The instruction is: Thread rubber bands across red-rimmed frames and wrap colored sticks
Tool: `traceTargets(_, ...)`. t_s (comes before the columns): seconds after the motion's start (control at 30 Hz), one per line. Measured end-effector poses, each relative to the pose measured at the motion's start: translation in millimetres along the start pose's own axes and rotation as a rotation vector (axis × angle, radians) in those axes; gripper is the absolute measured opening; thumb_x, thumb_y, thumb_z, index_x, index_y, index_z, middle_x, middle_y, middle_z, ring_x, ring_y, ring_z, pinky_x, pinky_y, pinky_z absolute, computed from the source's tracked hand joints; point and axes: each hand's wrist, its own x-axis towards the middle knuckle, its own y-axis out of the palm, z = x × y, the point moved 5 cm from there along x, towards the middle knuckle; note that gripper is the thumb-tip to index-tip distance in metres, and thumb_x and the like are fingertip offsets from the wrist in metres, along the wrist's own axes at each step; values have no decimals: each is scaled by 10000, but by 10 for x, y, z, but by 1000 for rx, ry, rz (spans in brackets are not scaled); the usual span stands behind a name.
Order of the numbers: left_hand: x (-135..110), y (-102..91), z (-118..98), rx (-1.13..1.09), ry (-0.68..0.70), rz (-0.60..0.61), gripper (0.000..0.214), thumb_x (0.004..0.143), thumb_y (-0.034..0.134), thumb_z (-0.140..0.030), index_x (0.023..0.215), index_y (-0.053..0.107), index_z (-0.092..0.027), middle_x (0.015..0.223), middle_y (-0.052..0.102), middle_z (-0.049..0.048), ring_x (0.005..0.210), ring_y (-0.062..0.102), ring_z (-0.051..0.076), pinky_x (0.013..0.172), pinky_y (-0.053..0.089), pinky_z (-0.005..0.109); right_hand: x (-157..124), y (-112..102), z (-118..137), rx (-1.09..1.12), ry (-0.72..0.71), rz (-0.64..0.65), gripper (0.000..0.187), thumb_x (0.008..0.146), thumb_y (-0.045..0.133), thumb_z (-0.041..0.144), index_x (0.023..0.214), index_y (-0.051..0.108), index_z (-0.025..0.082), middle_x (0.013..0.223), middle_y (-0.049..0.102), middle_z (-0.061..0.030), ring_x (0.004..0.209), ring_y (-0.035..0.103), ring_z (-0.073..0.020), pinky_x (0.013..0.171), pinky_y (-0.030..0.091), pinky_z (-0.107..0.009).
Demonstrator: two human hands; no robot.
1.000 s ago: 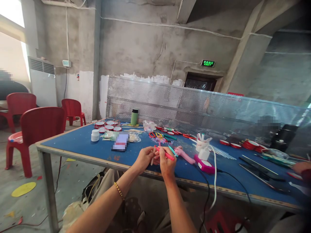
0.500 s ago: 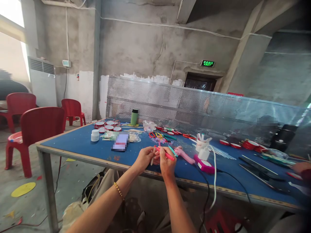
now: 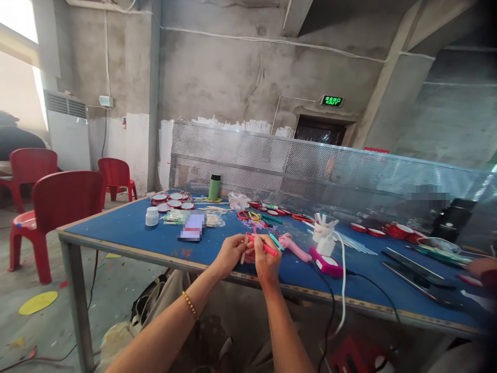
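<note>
Near the table's front edge my two hands are close together. My left hand (image 3: 232, 254) is closed in a pinch around a thin, pale flat stick (image 3: 243, 254), which points downward. My right hand (image 3: 268, 267) grips a bright red pen (image 3: 271, 249), its tip end reaching toward the stick. Whether tip and stick touch is too small to tell. Just beyond the right hand lie a teal pen (image 3: 275, 240) and a pink tool-like object (image 3: 294, 247) with a cord.
Behind my hands lie scissors (image 3: 254, 216) and purple scraps. To the left are a phone (image 3: 193, 228), white jar (image 3: 151, 216) and red-rimmed discs (image 3: 174, 204). At right stand a pen cup (image 3: 323, 228), magenta box (image 3: 326, 263) with cables, and a co-worker's hand (image 3: 481, 268).
My hands, the stick and the pen have hardly moved. At the far right the co-worker's hand has shifted slightly.
</note>
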Motion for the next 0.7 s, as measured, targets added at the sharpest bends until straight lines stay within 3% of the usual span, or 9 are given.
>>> traceTargets(0.33,3,-2,5,4,-10,10,433,726,720,-565,778,589,-155,637,565,-22,537,560,112,579,534,264,19,-24,-62,-25,-30,-40,264,930,518,397,837,663,196,689,704,-9,540,649,-162,617,549,-308)
traceTargets(0.7,-22,30,-30,-16,-21,26,460,731,708,-595,796,569,-161,640,584,-22,527,580,116,588,538,270,15,-33,11,-8,-36,-71,253,920,520,386,818,652,196,653,690,4,484,631,-156,548,541,-286)
